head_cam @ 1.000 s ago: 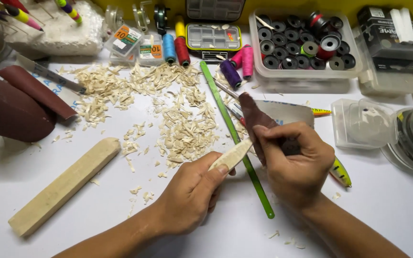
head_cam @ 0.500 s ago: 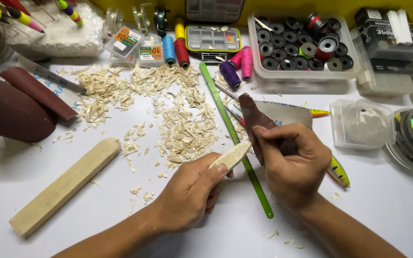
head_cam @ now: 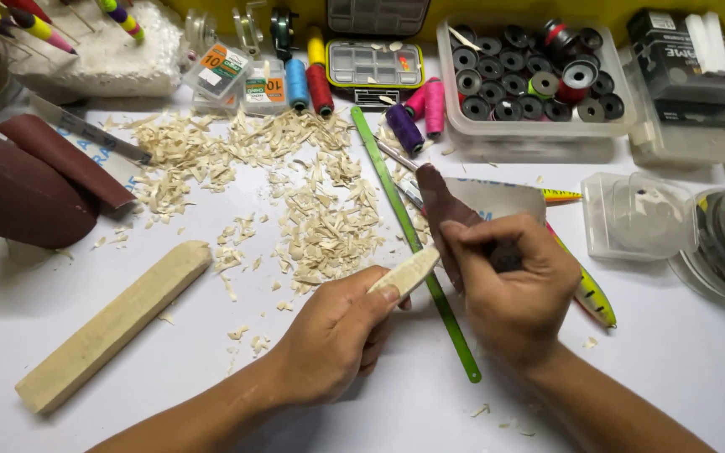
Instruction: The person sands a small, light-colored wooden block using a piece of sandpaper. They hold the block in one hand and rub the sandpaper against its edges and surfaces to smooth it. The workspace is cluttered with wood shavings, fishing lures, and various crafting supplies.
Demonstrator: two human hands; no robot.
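My left hand (head_cam: 333,335) grips a small pale carved wood piece (head_cam: 404,272) that points up and to the right. My right hand (head_cam: 509,289) is closed on a folded strip of dark brown sandpaper (head_cam: 440,208), pressed against the tip of the wood piece. A long green flat blade (head_cam: 413,243) lies on the white table under both hands. A pile of wood shavings (head_cam: 312,210) spreads above my left hand.
A long pale wood block (head_cam: 111,323) lies at the left. A brown sandpaper roll (head_cam: 18,189) sits at the far left. Thread spools (head_cam: 308,84), small boxes, a tray of dark spools (head_cam: 530,80), clear tubs (head_cam: 639,214) and a yellow-green lure (head_cam: 589,294) crowd the back and right.
The sandpaper in my right hand has shifted slightly along the wood piece. Both hands stay in nearly the same place.
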